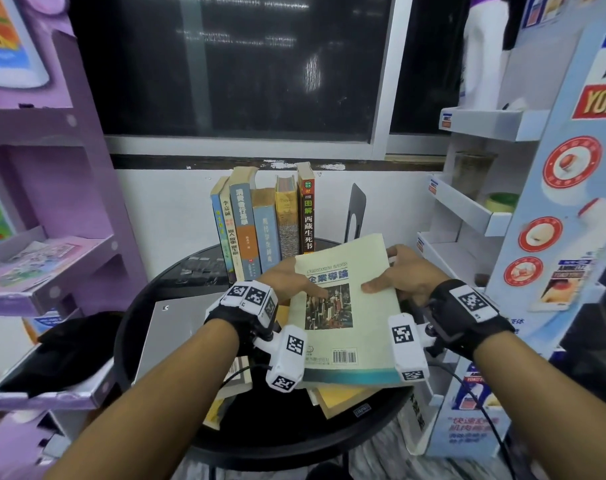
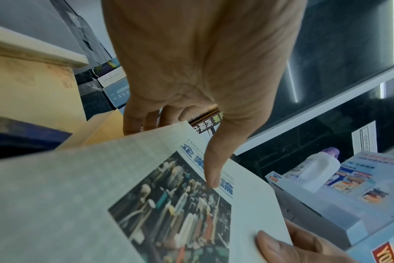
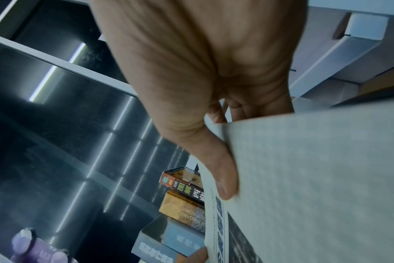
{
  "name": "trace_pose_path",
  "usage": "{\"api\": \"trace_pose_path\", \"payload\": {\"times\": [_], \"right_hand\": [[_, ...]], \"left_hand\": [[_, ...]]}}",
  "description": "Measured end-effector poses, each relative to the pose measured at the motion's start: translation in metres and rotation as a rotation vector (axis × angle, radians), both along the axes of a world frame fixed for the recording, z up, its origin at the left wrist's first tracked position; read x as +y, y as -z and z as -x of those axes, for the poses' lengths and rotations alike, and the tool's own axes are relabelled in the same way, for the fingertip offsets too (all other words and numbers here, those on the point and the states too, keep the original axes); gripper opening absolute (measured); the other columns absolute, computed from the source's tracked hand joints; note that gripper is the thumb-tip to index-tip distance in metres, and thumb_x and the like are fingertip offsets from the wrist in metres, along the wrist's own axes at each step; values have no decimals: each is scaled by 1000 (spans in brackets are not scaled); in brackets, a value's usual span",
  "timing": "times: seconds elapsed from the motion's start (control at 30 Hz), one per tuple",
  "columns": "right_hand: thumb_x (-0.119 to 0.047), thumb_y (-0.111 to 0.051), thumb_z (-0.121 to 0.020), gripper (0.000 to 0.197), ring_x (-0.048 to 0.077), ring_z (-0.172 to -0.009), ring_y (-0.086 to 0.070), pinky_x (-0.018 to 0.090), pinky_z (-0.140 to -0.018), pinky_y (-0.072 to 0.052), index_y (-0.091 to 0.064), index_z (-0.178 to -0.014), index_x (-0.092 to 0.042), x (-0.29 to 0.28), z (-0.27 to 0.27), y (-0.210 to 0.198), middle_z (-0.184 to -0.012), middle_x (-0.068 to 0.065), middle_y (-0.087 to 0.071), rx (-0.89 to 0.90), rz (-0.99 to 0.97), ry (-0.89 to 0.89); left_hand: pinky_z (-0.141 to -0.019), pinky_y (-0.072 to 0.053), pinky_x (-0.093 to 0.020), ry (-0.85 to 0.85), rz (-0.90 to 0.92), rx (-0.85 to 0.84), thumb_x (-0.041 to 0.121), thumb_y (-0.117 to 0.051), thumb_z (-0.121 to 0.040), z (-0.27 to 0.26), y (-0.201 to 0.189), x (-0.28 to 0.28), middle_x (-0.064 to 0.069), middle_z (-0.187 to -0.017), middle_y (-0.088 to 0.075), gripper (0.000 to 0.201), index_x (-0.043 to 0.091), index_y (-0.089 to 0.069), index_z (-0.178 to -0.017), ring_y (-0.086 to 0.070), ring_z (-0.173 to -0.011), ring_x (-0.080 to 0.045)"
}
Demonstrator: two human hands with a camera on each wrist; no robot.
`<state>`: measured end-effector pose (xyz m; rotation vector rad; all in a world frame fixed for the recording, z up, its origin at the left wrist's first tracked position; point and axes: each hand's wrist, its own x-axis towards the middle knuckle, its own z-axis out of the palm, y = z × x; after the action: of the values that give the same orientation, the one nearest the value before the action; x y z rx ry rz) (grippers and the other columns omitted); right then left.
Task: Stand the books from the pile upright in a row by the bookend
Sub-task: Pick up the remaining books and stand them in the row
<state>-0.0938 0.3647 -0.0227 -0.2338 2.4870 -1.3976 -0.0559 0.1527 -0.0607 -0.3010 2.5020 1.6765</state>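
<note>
A large pale green book with a city photo on its cover is held tilted above the pile of books on the round black table. My left hand grips its left edge, thumb on the cover and fingers beneath. My right hand grips its right edge, thumb on top. Several books stand upright in a row at the table's back. A black bookend stands to the right of the row, with a gap between.
A purple display shelf crowds the left, and white and blue cardboard shelves the right. A grey flat board lies on the table's left side. A dark window fills the wall behind.
</note>
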Motion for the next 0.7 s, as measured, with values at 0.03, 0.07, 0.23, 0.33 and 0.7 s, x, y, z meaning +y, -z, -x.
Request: {"api": "trace_pose_path", "payload": {"times": [0.03,0.07,0.23,0.33,0.7], "right_hand": [[6,-80,-68,59,31,-108,-57,52,-93,-49,-44,-110,-12,-1,1,-1,-114,12,-58,11,23,8],[7,-80,-67,64,31,-108,-58,52,-93,-50,-42,-114,-13,-3,0,-3,-116,13,-58,19,47,15],[5,-81,-68,67,30,-104,-59,50,-89,-52,-41,-115,-19,-5,1,-16,-112,10,-59,95,125,14],[8,-79,-68,68,25,-99,-58,38,-75,-53,-40,-117,-20,-7,-3,-22,-107,5,-58,149,204,27],[10,-78,-66,74,15,-106,-58,34,-80,-55,-37,-121,-19,-5,-13,-21,-110,-3,-61,305,396,-97]], "left_hand": [[-90,-45,-37,-15,-38,11,7,-82,-71,1,-1,-2,-1,-119,-64,59,15,-51,-120,-57,-111,-22],[-87,-45,-36,-26,-81,19,6,-80,-72,2,-4,-3,-2,-120,-65,59,15,-51,-123,-58,-111,-22],[-88,-45,-34,-107,-231,119,14,-78,-77,3,-21,-9,-4,-124,-64,53,8,-55,-124,-58,-110,-21],[-67,-45,-25,-139,-305,180,16,-77,-78,6,-30,-12,-2,-120,-65,52,9,-55,-124,-62,-92,-11],[-93,-52,-52,-178,-586,436,19,-83,-69,6,-49,-13,-15,-117,-68,70,11,-47,-129,-68,-103,-31]]}}
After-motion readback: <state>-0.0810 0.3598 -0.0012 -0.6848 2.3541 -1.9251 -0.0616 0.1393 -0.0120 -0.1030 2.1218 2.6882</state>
